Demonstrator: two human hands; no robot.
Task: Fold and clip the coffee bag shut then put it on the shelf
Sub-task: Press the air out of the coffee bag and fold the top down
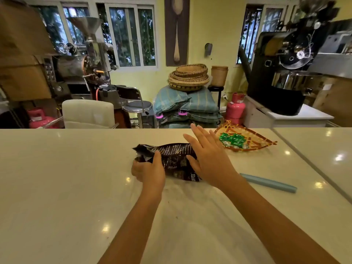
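A dark brown coffee bag with white print lies on its side on the pale counter, its crumpled open top pointing left. My left hand grips that top end, thumb over the foil. My right hand is spread flat with fingers apart, over the bag's right part; I cannot tell if it presses on it. A long light-blue sealing clip lies on the counter to the right of my right wrist, untouched.
A woven orange tray with green wrapped sweets sits just beyond the bag on the right. Past the counter's far edge stand a white chair, a stool, stacked sacks with baskets, pink gas cylinders and two roasting machines. No shelf is visible.
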